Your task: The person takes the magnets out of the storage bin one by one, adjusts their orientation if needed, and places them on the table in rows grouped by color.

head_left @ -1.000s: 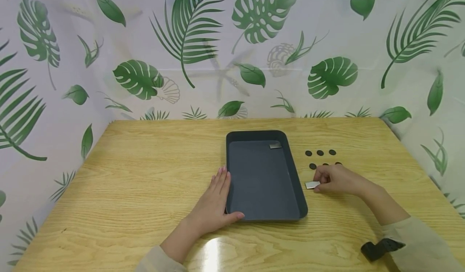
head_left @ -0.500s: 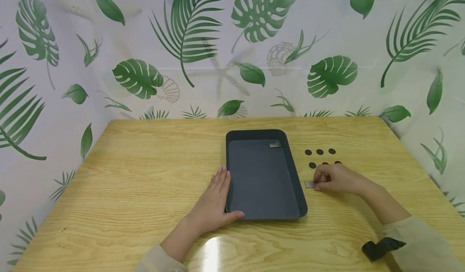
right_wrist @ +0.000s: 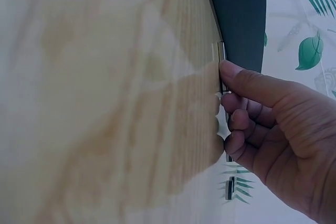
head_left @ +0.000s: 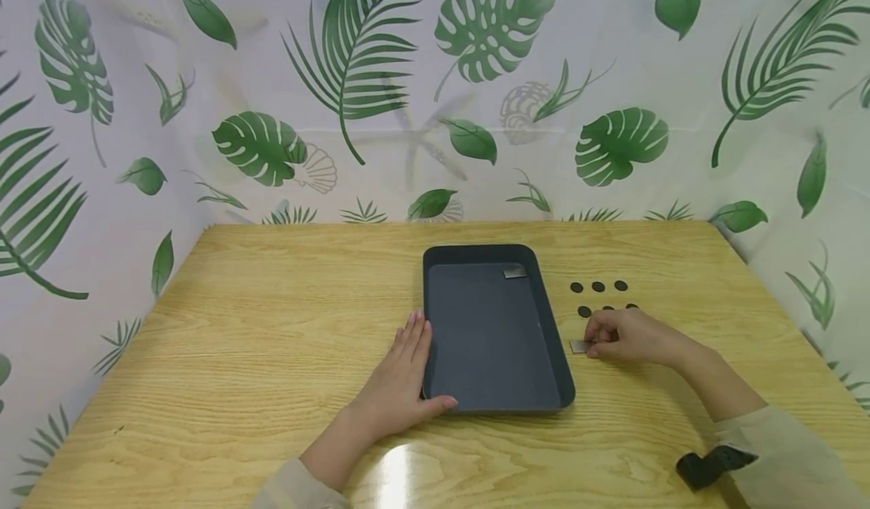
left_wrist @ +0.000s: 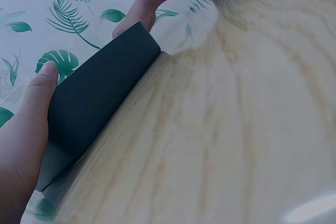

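Observation:
A dark grey rectangular baking tray (head_left: 485, 343) lies on the wooden table, with one small silver rectangular plate (head_left: 514, 273) inside its far right corner. My left hand (head_left: 394, 384) rests against the tray's left side, fingers straight and the thumb over the near rim. Just right of the tray, my right hand (head_left: 632, 335) pinches a second silver plate (head_left: 577, 347) by its right end, close over the tabletop. In the right wrist view the thumb lies on this thin plate (right_wrist: 221, 51), and the other fingers are curled beneath. The fingers hide part of it.
Several small black discs (head_left: 598, 287) lie in two rows beyond my right hand, which partly covers the nearer row. A black device (head_left: 714, 467) is strapped at my right sleeve. Leaf-patterned cloth (head_left: 381, 169) hangs along the table's back and sides.
The plate in my right hand was bright with reflected light a second ago and now looks darker, its tilt slightly changed. My left hand and the tray have stayed put.

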`<state>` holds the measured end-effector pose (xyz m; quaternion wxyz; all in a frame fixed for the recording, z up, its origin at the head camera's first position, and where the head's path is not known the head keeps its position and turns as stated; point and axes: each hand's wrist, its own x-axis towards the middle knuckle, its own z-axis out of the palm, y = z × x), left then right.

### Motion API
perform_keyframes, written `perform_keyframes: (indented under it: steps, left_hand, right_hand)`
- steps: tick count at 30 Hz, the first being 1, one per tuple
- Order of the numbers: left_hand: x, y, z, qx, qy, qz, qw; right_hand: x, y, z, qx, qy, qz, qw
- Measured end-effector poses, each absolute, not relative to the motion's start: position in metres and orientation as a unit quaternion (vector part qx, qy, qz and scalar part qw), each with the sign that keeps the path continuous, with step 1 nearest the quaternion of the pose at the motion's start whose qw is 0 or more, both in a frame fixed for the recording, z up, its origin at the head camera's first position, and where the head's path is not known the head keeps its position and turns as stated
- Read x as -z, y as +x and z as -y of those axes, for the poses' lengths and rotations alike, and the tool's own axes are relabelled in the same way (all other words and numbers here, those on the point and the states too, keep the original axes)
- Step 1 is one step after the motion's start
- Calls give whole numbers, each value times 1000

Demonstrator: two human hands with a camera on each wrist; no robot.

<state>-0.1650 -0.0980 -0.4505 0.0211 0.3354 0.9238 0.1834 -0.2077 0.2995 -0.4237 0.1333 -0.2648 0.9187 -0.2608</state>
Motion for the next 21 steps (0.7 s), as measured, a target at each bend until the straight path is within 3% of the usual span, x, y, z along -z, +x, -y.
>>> perform_keyframes:
  steps: [21]
  left_hand:
    - [452,-165,97,-183,334,-925,12]
  right_hand:
    - [397,-219,-293,263,-278,-914,137]
